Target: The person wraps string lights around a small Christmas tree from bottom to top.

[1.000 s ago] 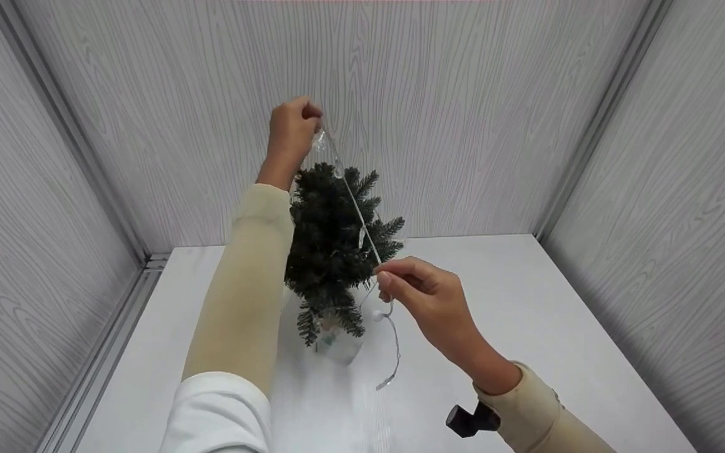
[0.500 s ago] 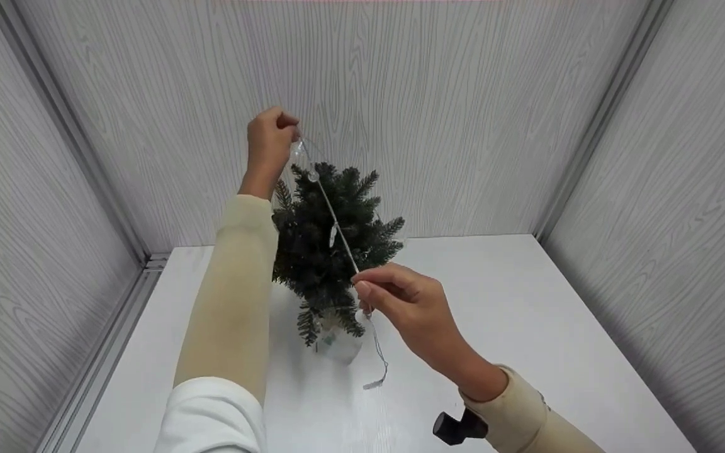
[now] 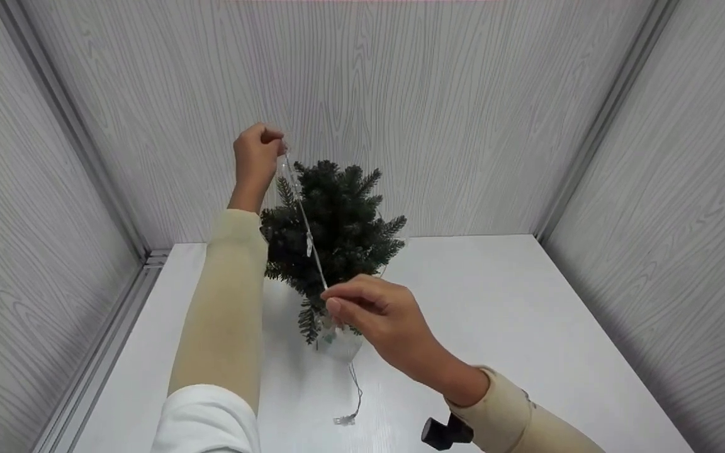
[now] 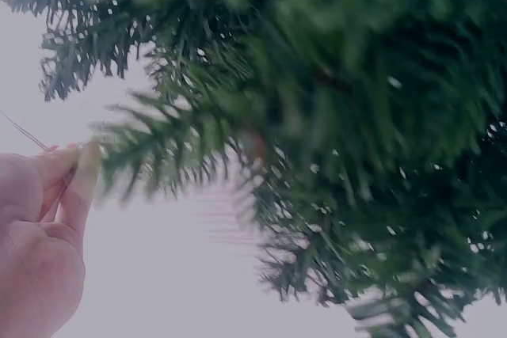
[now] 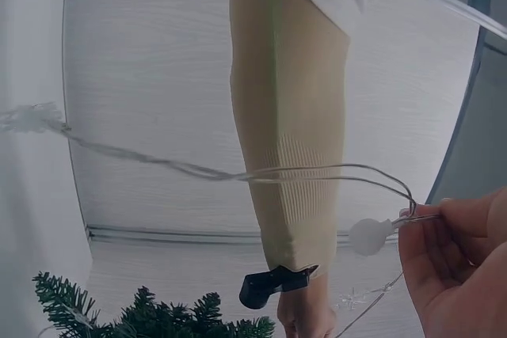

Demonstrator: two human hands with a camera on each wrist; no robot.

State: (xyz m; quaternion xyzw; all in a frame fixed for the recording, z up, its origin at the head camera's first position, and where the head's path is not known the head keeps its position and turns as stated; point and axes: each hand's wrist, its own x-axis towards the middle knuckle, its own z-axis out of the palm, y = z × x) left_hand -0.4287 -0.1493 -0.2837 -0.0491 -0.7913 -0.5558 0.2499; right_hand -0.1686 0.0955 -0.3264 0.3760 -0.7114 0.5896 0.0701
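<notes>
A small artificial Christmas tree (image 3: 347, 220) stands on the table in a pale, whitish base (image 3: 342, 347). My left hand (image 3: 255, 160) is raised at the tree's upper left and pinches a thin string of lights. At the front, my right hand (image 3: 384, 321) pinches the same light string (image 3: 309, 244), which runs taut and slanting between both hands before the branches. Its loose end (image 3: 344, 419) dangles below the right hand. The right wrist view shows doubled wire (image 5: 182, 167) and a round frosted bulb (image 5: 368, 237) at the fingertips. In the left wrist view, fingers (image 4: 71, 195) hold the wire beside a branch.
The white table (image 3: 494, 302) is enclosed by grey wood-grain panels (image 3: 463, 113) at the back and both sides. A metal rail (image 3: 104, 352) runs along the left edge. A black wrist device (image 3: 444, 433) sticks out from the right sleeve.
Both hands have moved left and down in the head view, drawing the light string leftward across the tree's front. The loose end has swung left and lower. The tree stays put.
</notes>
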